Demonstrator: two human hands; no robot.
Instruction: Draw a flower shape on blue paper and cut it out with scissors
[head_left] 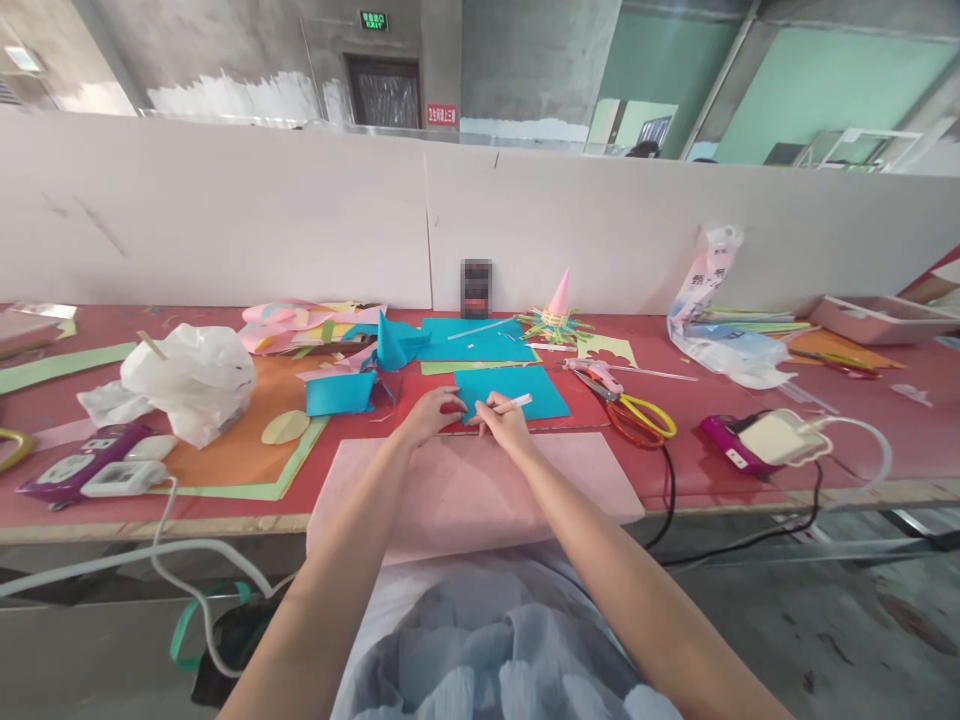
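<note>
A blue paper sheet [525,388] lies on a red sheet on the table, just beyond a large pink sheet [465,490]. My left hand [431,412] rests with its fingertips pressed on the blue sheet's near left edge. My right hand [501,417] grips a thin white pen-like stick [516,402], its tip down by the same edge of the blue sheet. Both hands are close together, almost touching.
Scissors with yellow handles [637,412] and a glue gun [596,375] lie to the right. A purple power strip with a white charger [757,442] sits further right. On the left are a white plastic bag [191,378], an orange sheet, another power strip [82,470], and blue paper pieces [339,393].
</note>
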